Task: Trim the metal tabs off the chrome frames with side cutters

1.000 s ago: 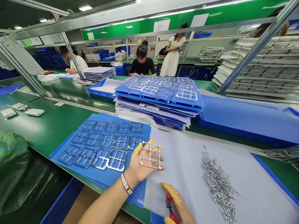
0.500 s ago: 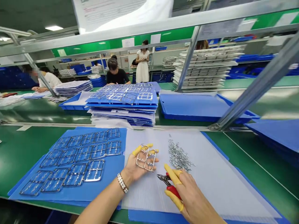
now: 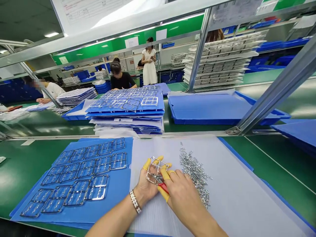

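Note:
In my left hand (image 3: 144, 182) lies a small silvery frame of chromed parts (image 3: 149, 170), held tilted over the white sheet. My right hand (image 3: 184, 194) is closed round red-handled side cutters (image 3: 163, 187), their jaws at the frame's inner bars. Yellow finger cots cover several fingertips of both hands. To the right of the hands a loose pile of tiny silvery pieces (image 3: 195, 169) is spread on the white sheet (image 3: 229, 184). At the left, similar frames (image 3: 97, 187) lie in rows on a blue sheet (image 3: 116, 194).
Beyond the bench edge stands a stack of blue sheets (image 3: 125, 121) topped with more frames. A blue tray (image 3: 207, 108) sits right of it. A slanted metal post (image 3: 274, 75) rises at the right. Several people work or stand farther back.
My right hand has moved left and up, bringing the cutters from beside the frame onto it. The left hand still holds the frame. The camera view has shifted slightly.

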The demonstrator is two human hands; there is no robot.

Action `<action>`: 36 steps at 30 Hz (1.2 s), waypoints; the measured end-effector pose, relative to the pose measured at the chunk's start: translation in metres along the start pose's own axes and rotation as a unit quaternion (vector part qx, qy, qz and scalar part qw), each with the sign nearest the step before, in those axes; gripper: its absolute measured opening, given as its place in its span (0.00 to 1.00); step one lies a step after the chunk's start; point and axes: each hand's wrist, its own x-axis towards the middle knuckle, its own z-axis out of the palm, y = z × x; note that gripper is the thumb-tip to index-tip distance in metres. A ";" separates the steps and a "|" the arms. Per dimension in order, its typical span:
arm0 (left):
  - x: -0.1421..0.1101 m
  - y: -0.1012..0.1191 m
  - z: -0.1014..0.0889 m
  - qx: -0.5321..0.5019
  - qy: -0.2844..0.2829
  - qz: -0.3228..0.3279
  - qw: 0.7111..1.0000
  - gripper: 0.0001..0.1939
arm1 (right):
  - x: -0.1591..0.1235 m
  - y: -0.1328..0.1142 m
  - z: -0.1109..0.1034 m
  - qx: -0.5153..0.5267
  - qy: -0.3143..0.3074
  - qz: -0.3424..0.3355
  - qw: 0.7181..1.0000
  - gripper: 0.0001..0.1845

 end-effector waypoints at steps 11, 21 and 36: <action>-0.002 0.002 0.005 0.006 0.006 0.000 1.000 0.28 | 0.002 -0.005 0.001 -0.009 0.004 -0.006 1.000 0.10; -0.004 0.004 0.005 -0.005 0.003 0.007 1.000 0.27 | 0.003 -0.005 -0.002 -0.016 -0.019 -0.002 1.000 0.13; -0.006 0.005 0.006 -0.002 0.003 0.019 1.000 0.26 | 0.007 -0.006 -0.006 -0.022 -0.033 -0.007 0.999 0.16</action>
